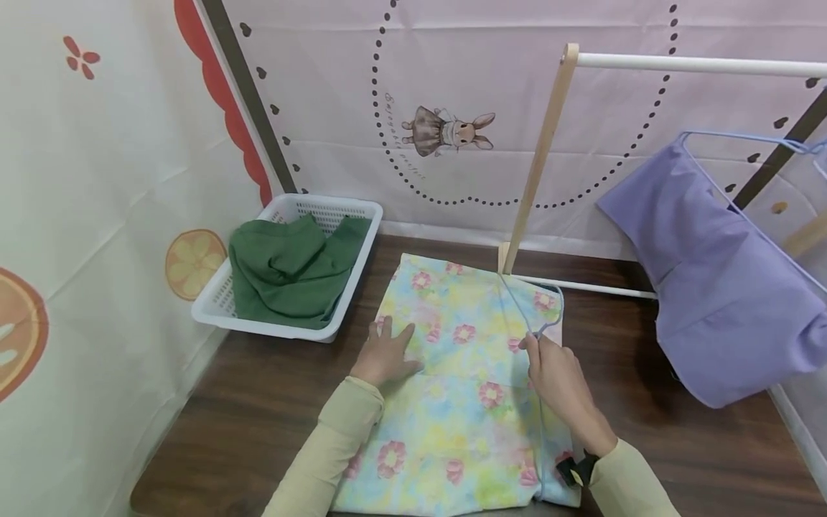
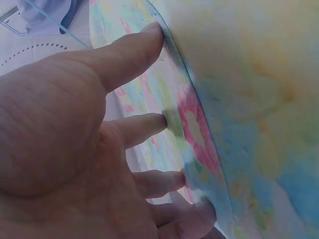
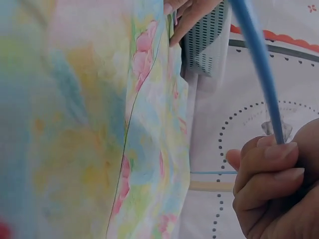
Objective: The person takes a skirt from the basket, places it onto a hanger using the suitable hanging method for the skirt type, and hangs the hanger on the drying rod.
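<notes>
A floral cloth (image 1: pixel 452 416) in yellow, blue and pink lies spread on the brown table. My left hand (image 1: pixel 388 355) rests on its left side with the fingers spread; the left wrist view shows the fingertips (image 2: pixel 172 122) touching the fabric. At the cloth's right side my right hand (image 1: pixel 558 377) grips a blue clothes hanger (image 1: pixel 541 431) near its hook. The hanger stands on edge over the cloth, its long side running toward the front. In the right wrist view the fingers curl round the blue hanger (image 3: pixel 256 55).
A white basket (image 1: pixel 222 316) holding a green garment (image 1: pixel 284 266) stands at the back left. To the right, a rack with a wooden post (image 1: pixel 541 158) and white bars (image 1: pixel 698 64) carries a purple garment (image 1: pixel 717 287) on a blue hanger. Printed curtains (image 1: pixel 323 86) enclose the table.
</notes>
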### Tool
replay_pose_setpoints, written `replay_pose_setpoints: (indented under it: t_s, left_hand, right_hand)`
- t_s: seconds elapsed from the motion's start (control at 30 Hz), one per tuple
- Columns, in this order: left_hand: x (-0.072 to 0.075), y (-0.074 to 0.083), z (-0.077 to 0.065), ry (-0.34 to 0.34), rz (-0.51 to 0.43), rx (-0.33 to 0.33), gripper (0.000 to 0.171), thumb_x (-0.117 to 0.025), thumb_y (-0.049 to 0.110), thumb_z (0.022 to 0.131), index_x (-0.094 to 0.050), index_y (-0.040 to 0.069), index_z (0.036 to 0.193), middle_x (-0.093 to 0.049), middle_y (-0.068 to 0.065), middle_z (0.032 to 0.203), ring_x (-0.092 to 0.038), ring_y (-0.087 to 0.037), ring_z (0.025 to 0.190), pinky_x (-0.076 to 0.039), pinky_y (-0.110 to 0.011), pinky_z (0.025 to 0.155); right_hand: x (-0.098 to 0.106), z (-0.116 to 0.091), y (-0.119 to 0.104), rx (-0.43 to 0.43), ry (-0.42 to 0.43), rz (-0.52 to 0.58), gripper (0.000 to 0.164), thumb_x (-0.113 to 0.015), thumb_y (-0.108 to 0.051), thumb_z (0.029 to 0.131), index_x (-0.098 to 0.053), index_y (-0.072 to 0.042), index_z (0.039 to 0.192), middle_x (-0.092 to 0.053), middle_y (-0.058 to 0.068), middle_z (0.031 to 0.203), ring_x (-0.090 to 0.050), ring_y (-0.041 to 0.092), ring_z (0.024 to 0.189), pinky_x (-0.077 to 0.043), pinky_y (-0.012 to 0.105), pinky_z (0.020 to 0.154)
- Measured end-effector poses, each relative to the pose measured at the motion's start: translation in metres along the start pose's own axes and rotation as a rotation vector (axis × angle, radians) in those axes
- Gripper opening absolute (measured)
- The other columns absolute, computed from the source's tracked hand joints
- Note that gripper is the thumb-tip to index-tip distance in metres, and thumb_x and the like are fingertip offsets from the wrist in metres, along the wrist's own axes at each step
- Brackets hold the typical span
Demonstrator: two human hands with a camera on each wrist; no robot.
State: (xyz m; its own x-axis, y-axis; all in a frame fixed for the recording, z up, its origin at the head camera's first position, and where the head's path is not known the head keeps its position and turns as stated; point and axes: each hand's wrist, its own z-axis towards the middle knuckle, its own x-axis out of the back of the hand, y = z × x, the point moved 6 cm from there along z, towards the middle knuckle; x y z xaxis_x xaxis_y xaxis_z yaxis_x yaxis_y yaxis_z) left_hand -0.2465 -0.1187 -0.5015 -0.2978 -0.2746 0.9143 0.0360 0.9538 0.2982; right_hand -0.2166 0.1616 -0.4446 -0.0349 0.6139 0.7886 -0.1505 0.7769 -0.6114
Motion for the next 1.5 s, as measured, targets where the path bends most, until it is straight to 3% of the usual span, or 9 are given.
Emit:
replay_pose_setpoints:
  t_s: [0.23,0.33,0.5,0.7,1.03,1.3,1.5]
  left_hand:
    - [0.002,0.005,0.002,0.021,0.014,0.006,0.078,-0.067,0.051,0.088,-0.037,0.015,0.151,-0.015,-0.031,0.153,-0.014,-0.056,0.137,-0.035,-0.059,0.102]
    - [0.004,0.005,0.001,0.030,0.029,0.012,0.079,-0.066,0.052,0.087,-0.036,0.015,0.151,-0.017,-0.031,0.152,-0.015,-0.057,0.136,-0.038,-0.058,0.100]
    - [0.004,0.005,0.001,0.044,0.022,0.002,0.078,-0.066,0.051,0.088,-0.037,0.014,0.151,-0.018,-0.032,0.152,-0.016,-0.056,0.136,-0.037,-0.058,0.100]
    - [-0.001,0.006,0.003,0.037,0.013,-0.003,0.079,-0.066,0.051,0.088,-0.035,0.014,0.151,-0.016,-0.033,0.152,-0.015,-0.057,0.136,-0.036,-0.059,0.100]
    - [0.003,0.006,0.004,0.028,0.014,0.019,0.081,-0.067,0.052,0.087,-0.036,0.014,0.151,-0.016,-0.034,0.152,-0.013,-0.058,0.136,-0.034,-0.060,0.101]
    - [0.003,0.006,0.002,0.014,0.035,0.013,0.080,-0.065,0.053,0.088,-0.034,0.014,0.152,-0.015,-0.033,0.153,-0.014,-0.058,0.136,-0.037,-0.058,0.100]
    - [0.003,0.005,0.002,0.012,0.028,0.025,0.080,-0.066,0.053,0.087,-0.035,0.015,0.152,-0.015,-0.032,0.153,-0.013,-0.057,0.137,-0.036,-0.059,0.101]
  right_hand:
    - [-0.008,-0.004,0.002,-0.060,-0.069,0.062,0.056,-0.025,-0.040,0.107,-0.065,-0.001,0.110,-0.052,0.001,0.052,-0.049,0.015,0.041,-0.041,0.032,0.045]
    - [-0.014,-0.005,-0.003,-0.047,-0.088,0.101,0.049,-0.028,-0.037,0.107,-0.063,-0.002,0.109,-0.053,0.001,0.053,-0.048,0.016,0.036,-0.041,0.031,0.042]
    - [-0.018,0.004,-0.013,0.008,-0.075,0.095,0.052,-0.025,-0.036,0.108,-0.063,-0.001,0.109,-0.054,0.001,0.052,-0.047,0.014,0.034,-0.043,0.030,0.043]
    - [-0.021,0.015,-0.014,-0.017,-0.099,0.120,0.054,-0.023,-0.037,0.108,-0.062,0.000,0.110,-0.056,0.003,0.054,-0.049,0.014,0.033,-0.044,0.031,0.042]
    - [-0.031,0.000,-0.023,-0.028,-0.174,0.261,0.048,-0.028,-0.031,0.108,-0.062,0.002,0.108,-0.056,0.003,0.052,-0.052,0.019,0.034,-0.046,0.032,0.039]
    - [-0.037,0.016,-0.027,-0.016,-0.147,0.248,0.051,-0.027,-0.032,0.108,-0.064,0.004,0.106,-0.058,0.005,0.056,-0.053,0.017,0.034,-0.048,0.031,0.039]
    - [-0.042,0.006,-0.038,0.003,-0.187,0.268,0.050,-0.027,-0.030,0.109,-0.062,0.006,0.107,-0.057,0.003,0.053,-0.053,0.019,0.035,-0.046,0.031,0.037]
